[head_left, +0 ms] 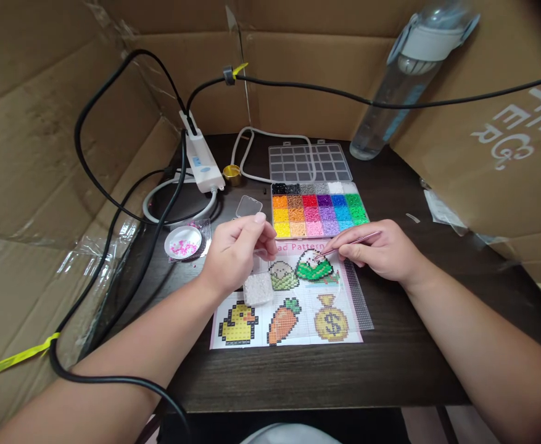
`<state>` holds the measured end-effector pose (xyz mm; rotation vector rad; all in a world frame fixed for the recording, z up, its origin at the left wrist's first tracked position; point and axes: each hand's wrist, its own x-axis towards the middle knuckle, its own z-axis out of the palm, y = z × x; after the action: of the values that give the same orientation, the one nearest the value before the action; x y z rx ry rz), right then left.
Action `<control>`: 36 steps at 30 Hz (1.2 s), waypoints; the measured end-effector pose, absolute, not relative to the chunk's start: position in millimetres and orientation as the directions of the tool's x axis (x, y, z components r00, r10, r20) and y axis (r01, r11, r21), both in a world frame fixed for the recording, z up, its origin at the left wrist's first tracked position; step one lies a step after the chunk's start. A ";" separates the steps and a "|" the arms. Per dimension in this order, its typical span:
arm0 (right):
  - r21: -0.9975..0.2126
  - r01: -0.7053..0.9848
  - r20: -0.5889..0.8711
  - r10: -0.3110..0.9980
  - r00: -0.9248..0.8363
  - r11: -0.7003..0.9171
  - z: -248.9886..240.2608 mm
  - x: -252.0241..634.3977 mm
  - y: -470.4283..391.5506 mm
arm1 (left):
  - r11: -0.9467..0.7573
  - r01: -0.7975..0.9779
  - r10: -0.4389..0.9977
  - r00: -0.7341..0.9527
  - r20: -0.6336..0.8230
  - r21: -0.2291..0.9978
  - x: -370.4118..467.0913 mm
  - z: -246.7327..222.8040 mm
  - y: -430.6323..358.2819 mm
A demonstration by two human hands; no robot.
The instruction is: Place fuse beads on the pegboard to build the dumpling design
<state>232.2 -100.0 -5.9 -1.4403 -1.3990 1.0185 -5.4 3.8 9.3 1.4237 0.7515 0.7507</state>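
My right hand [374,250] is closed around pink tweezers [365,238], whose tips touch the white part of a green, white and black bead piece [315,266]. That piece lies on the upper right of a printed pattern sheet [260,327]. My left hand [247,246] is held above the sheet's upper left, thumb and fingers pressed together; whatever is between them is too small to make out. Just below its fingers stands a small clear box of white beads [258,288]. Printed on the sheet are a yellow duck, a carrot and a money bag.
Behind the sheet is a bead case [313,213] with coloured compartments. A white dish of pink beads [183,241] sits left, near a power strip [202,161] and black cables [80,139]. A water bottle [390,98] leans back right. Cardboard walls [298,55] surround the table.
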 end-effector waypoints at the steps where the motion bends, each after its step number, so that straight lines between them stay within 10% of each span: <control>1: -0.956 0.294 0.011 0.999 0.041 -0.002 -5.4 232.3 -99.9 | 0.014 -0.007 0.821 0.571 -0.008 1.000 -5.4 9.1 3.9; 18: -0.908 0.398 0.211 0.964 0.160 0.132 5.8 165.6 -124.7 | 0.016 -0.050 0.807 0.590 0.017 0.999 -3.4 3.1 0.9; 36: -0.945 0.324 0.066 0.996 0.065 0.041 1.0 134.2 -121.9 | 0.052 -0.076 0.808 0.589 0.003 0.996 -2.0 2.3 0.1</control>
<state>134.2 -121.9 1.0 -1.4370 -1.4118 0.9395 -2.0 0.1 2.3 1.3610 0.6899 0.7605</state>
